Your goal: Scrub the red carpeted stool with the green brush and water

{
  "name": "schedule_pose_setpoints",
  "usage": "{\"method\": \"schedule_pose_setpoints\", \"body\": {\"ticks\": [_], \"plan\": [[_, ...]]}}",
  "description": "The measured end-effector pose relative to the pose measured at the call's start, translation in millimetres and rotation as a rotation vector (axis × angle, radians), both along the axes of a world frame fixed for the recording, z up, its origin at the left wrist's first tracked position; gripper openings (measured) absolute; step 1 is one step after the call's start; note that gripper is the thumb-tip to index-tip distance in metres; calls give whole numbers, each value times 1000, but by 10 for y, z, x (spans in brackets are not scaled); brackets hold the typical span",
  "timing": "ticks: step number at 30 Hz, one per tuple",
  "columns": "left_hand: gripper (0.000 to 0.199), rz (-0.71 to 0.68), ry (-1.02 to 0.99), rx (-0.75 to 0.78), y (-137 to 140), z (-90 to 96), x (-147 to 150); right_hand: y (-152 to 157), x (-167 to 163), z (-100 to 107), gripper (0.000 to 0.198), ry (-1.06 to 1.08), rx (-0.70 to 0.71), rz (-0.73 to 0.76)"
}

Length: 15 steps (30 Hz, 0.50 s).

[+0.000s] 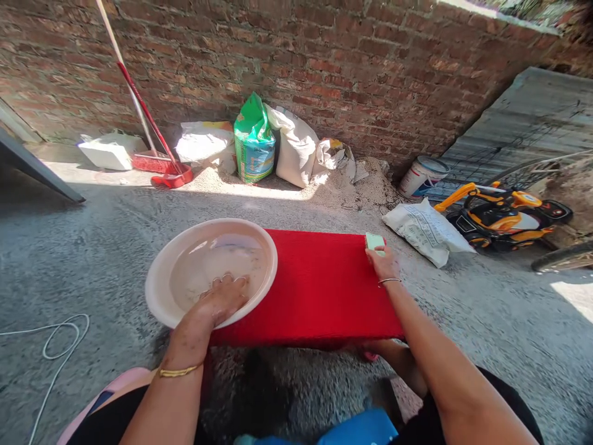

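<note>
Fingers splayed and released, the left hand (225, 303) was in the basin (157, 278), reaching over its near rim, fingertips right at the clear water (231, 256); a gold bracelet (178, 372) circled that wrist; and across on the other side, what a contrast, the right hand (385, 264) had its fingers closed around a pale green pad (374, 238), pinched at the far right corner of the red table (324, 284); a thin bangle (390, 281) sat at that wrist; the pale, wide basin stood over the table's left end, its left side reaching out past the red edge; between the two hands ran a broad stretch of red surface, and both arms came in from the bottom of the view, well apart; beyond, on the grey floor (111, 247), a green bag (254, 142) and a white sack (296, 151) stood side by side near the brick wall (370, 80); a red dustpan (173, 178) lay to their left; away to the right a flat white bag (424, 228) rested beside an orange and black toy vehicle (514, 213); down at lower left, a pale cable (69, 324) curled in a loop.
</note>
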State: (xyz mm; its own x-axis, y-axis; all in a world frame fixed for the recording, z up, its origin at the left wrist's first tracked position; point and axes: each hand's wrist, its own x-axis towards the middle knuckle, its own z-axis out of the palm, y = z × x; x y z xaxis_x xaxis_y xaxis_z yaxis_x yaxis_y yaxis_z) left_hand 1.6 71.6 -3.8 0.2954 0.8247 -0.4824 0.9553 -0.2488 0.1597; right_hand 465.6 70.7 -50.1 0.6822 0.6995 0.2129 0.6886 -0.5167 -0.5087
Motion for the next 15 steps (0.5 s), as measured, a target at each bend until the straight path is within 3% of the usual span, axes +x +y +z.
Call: {"method": "schedule_pose_setpoints", "body": {"ticks": [6,9,12,15], "plan": [[66,52,47,-77,-41,172,85,228,-1819,42,39,126,-195,457],[64,49,42,-64,-38,146,82,165,-2429,119,38,99,-295,619],[65,42,41,-67,-28,103,73,115,-2527,156,38,24,-345,684],[66,34,41,-53,-15,52,45,107,-2180,132,41,-19,-360,621]]}}
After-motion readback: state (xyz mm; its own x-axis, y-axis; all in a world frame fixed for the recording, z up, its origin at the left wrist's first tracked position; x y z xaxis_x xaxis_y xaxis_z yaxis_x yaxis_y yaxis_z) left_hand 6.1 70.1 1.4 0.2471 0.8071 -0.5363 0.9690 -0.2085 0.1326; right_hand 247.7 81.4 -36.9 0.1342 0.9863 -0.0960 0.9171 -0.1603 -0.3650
